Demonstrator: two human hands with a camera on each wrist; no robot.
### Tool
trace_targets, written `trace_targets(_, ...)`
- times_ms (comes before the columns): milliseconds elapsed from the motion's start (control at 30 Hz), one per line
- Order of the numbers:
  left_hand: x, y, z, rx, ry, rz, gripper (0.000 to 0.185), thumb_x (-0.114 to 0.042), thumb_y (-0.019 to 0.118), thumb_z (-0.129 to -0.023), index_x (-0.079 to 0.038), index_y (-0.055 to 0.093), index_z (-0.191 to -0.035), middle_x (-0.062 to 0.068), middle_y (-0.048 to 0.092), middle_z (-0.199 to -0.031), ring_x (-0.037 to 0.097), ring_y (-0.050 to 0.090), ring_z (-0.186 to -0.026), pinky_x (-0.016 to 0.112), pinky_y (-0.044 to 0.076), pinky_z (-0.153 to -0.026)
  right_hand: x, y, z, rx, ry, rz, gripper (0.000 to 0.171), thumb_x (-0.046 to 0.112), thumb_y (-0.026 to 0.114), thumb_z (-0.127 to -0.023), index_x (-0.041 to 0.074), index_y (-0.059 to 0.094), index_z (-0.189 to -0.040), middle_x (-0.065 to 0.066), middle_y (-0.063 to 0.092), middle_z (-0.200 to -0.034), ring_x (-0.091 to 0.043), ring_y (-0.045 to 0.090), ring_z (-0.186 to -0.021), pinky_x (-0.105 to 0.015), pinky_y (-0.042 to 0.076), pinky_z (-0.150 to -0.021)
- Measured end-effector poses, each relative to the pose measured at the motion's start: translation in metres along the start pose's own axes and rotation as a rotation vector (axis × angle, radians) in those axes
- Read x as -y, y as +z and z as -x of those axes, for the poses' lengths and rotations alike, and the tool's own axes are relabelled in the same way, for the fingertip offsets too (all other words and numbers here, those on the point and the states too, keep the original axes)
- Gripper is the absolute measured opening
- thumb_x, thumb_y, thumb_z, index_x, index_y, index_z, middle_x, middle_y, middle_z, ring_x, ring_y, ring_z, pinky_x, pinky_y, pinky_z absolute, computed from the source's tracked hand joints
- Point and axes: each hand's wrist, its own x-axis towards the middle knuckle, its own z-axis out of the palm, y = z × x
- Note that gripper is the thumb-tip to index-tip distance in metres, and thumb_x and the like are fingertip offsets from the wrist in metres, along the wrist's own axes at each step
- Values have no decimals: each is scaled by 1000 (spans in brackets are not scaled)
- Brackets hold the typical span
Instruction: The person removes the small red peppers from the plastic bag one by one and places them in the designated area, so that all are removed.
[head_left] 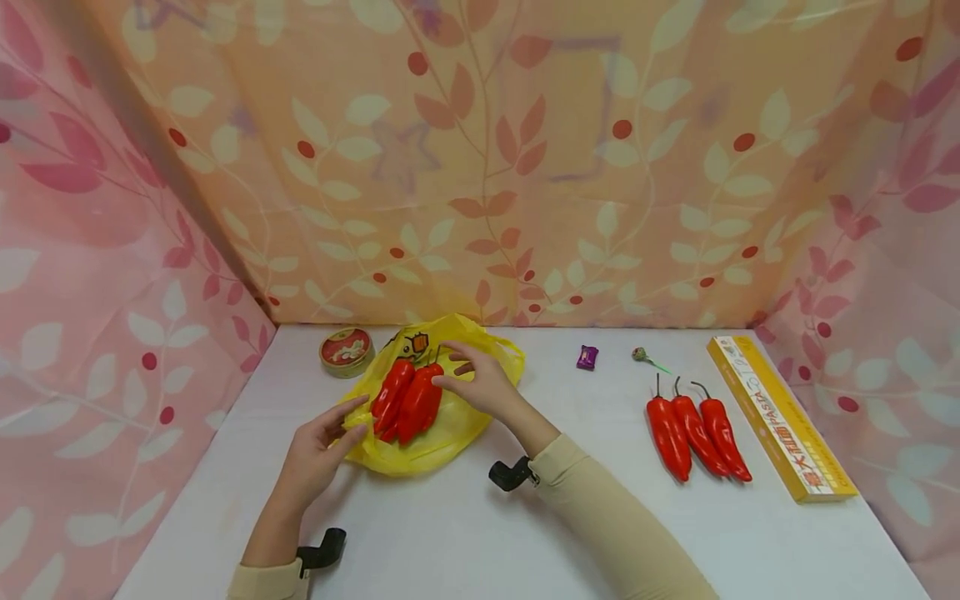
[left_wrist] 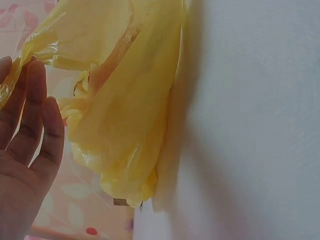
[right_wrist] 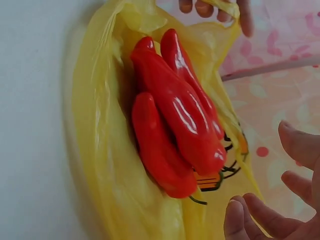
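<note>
A yellow plastic bag [head_left: 459, 429] lies spread with its mouth open, a duck-like print showing on its far inner side. Several shiny red chili peppers [head_left: 418, 407] rest inside it, stems toward the back wall. At the bag's left edge my left hand [head_left: 311, 458] pinches the thin plastic; in the left wrist view the fingers [left_wrist: 36, 82] stand against the raised film. My right hand [head_left: 483, 383] hovers over the bag's right side, fingers spread and holding nothing. From the right wrist view, its fingertips [right_wrist: 234, 215] are close to the bag's rim, apart from the peppers.
Behind the bag to the left stands a round tin [head_left: 347, 352]. To the right lie a purple wrapped candy [head_left: 587, 357], a lollipop [head_left: 640, 355], three more red chili peppers [head_left: 697, 437] and a long yellow pasta box [head_left: 780, 417]. Patterned cloth walls enclose the white table [head_left: 450, 542].
</note>
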Motion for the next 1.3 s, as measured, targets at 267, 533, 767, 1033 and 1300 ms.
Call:
trace_targets(267,-1,-1,0,-4,16,9,48,-37,67,-97,-20,60,-141,7,57,-146,19,59,-110,16,54,-84,-7,30,-18,-7,78,-52,65,43,74,-91,17,53,-147,-17,58,-141,-36,60,-117,-46,56,-94)
trace_targets(533,-1,-1,0,-2,9,21,49,-37,67,-97,-19,60,-142,7,57,-146,30,59,-117,14,52,-86,-2,54,-19,-46,165,65,73,53,75,-87,21,52,-148,-9,52,-148,-30,48,-135,-48,49,-106)
trace_targets(767,0,-1,-1,-13,15,14,48,-38,67,-97,-18,60,-141,6,57,-146,31,59,-121,12,50,-88,4,61,-21,-52,178,123,66,47,76,-88,18,56,-144,-14,55,-136,-29,52,-123,-46,54,-100)
trace_targets(1033,0,-1,-2,-15,25,16,48,-37,67,-97,-18,61,-141,5,58,-146,18,60,-117,13,51,-89,5,56,-20,-24,197,-19,46,26,75,-93,16,63,-136,-8,61,-131,-24,58,-109,-39,60,-86)
trace_targets(1300,0,-1,-2,-12,14,26,50,-37,68,-97,-15,60,-141,4,58,-146,3,58,-110,13,51,-88,11,36,-9,15,180,-96,47,31,72,-95,21,61,-139,-7,62,-133,-27,62,-112,-38,61,-84)
